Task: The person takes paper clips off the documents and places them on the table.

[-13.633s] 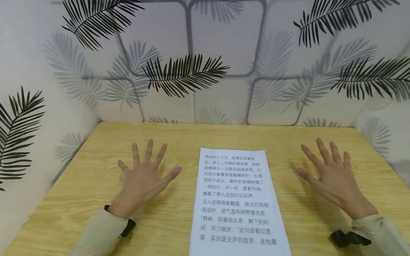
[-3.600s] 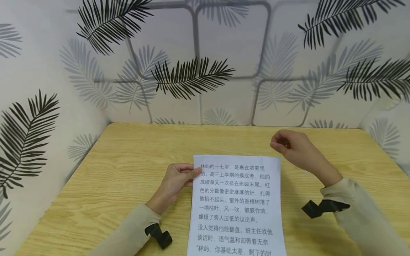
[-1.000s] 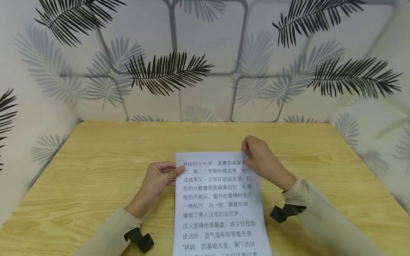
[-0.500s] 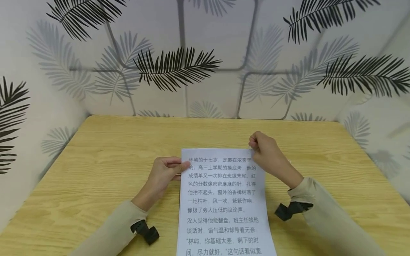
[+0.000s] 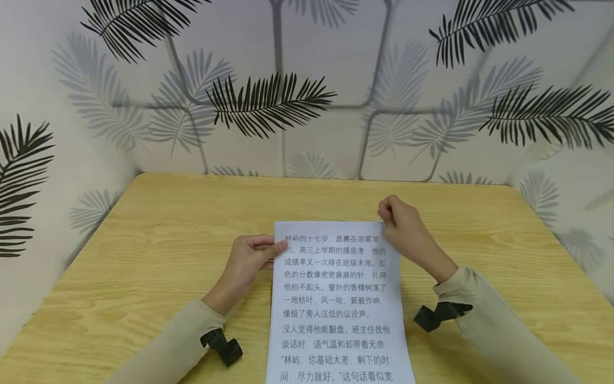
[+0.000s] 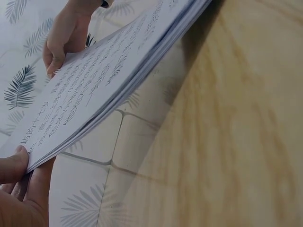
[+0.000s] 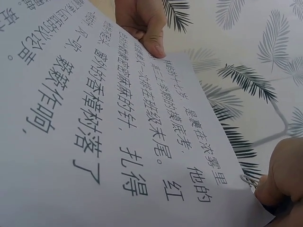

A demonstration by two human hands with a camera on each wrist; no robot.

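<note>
- On the wooden table (image 5: 158, 234), a stack of printed sheets (image 5: 336, 298) is held lifted at its far end; its near end runs out of the head view.
- The left hand (image 5: 249, 261) is closed on the stack's left edge, thumb on top and fingers beneath, as seen in the left wrist view (image 6: 21, 189).
- The right hand (image 5: 405, 232) is curled at the top right corner, where a metal paper clip (image 7: 251, 182) is pinched by its fingertips against the paper edge.
- No containers are seen.
- The sheets are thin, white, rectangular and smooth, printed with rows of black characters; several layers are visible fanned at the edge (image 6: 118, 90).
- The table is pale yellow with a streaked wood grain and a matte surface.
- The wall covering (image 5: 268, 101) behind is pale, printed with black and grey palm fronds.
- Beige sleeves (image 5: 499, 330) and black wrist straps (image 5: 223, 346) are worn on both arms.
</note>
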